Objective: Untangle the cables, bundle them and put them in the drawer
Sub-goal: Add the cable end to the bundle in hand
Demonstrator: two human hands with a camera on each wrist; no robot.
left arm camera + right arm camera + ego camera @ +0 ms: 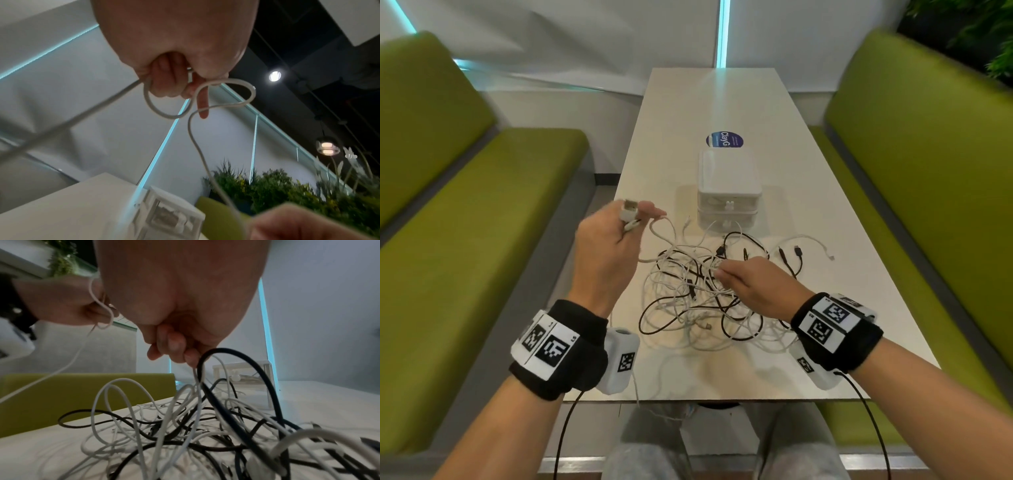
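The left hand (pixel 607 246) holds the plug end of a white cable (pixel 629 209) raised above the table (pixel 722 99). The right hand (pixel 755 286) pinches a white strand in the tangled cables (pixel 698 301), which lie just before the closed drawer box (pixel 727 195)

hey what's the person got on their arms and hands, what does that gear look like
Both forearms are bare, with no gloves. The left hand and right hand each sit ahead of a black fabric wristband carrying white panels of black square code markers. A white boxy camera unit hangs under each wrist, trailing a thin black lead.
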